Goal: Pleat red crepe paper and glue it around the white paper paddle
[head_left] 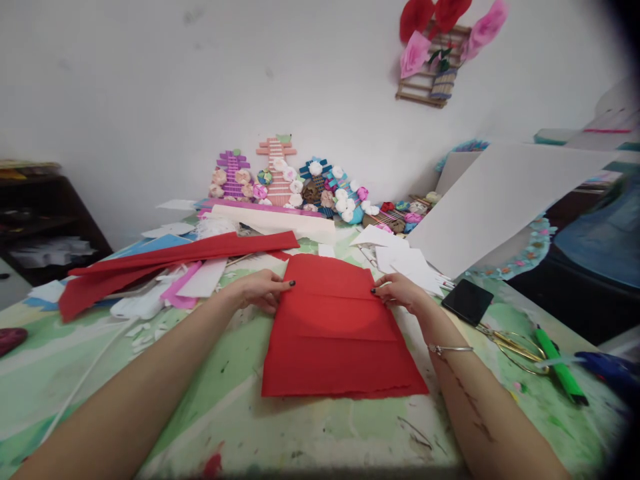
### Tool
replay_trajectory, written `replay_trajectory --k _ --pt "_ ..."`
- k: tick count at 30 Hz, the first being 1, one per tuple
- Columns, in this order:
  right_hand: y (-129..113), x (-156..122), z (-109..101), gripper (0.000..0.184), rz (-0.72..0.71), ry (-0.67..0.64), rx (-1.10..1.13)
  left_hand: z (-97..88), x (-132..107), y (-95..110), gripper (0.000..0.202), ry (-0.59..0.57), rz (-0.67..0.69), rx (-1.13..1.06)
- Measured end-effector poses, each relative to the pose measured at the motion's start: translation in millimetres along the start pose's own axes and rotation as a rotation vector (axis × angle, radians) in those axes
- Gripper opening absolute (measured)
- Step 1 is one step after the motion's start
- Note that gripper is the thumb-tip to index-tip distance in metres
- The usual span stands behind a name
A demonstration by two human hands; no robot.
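Observation:
A sheet of red crepe paper (335, 320) with crosswise fold lines lies in front of me, its near edge slightly ragged. My left hand (264, 291) pinches its left edge, thumb on top and the other fingers partly under or behind it. On the opposite side, my right hand (399, 292) holds the right edge in the same way, thumb over the paper. Both hands grip the sheet toward its far end. A bracelet (450, 349) circles my right wrist.
Left of the sheet lie more folded red paper (185, 259) and a white power strip (141, 303). To the right are a black phone (468, 302), gold-handled scissors (517, 347), a green cutter (560, 363) and a blue glue gun (607, 370). Flower crafts (277, 177) stand along the wall.

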State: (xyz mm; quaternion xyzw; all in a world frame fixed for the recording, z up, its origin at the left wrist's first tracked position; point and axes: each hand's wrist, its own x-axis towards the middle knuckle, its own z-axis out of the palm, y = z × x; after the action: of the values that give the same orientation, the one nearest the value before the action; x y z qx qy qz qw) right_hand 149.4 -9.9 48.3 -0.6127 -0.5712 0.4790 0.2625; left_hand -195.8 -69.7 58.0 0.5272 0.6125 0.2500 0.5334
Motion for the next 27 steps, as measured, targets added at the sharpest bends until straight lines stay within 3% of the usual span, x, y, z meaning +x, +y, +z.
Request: replay_trajectory --k 4,10,16,18,20,24,27 --pt "2 3 1 0.023 -0.010 -0.015 0.034 5.4 -5 5 0.057 -0.089 0.014 -0.007" --pt "5 8 1 0.029 -0.023 -0.039 0.054 7.3 -2 3 0.048 -0.067 0.060 0.006" --pt "4 3 0 0.029 0.045 -0.094 0.067 -7.8 -4 -2 0.047 -0.304 0.103 -0.152" --pt "2 -1 2 0.031 0.070 -0.131 0.084 -13.0 -3 -3 0.049 -0.334 0.111 -0.204" --pt "0 -4 3 0.037 0.083 -0.165 0.112 -15.5 0 -4 0.053 -0.254 0.127 -0.263" --pt "-5 -9 7 0.041 0.109 -0.201 0.166 -14.4 12 -10 0.058 0.022 0.160 -0.348" --pt "-6 -11 9 0.032 0.138 -0.207 0.182 -14.3 16 -13 0.047 0.086 0.146 -0.290"
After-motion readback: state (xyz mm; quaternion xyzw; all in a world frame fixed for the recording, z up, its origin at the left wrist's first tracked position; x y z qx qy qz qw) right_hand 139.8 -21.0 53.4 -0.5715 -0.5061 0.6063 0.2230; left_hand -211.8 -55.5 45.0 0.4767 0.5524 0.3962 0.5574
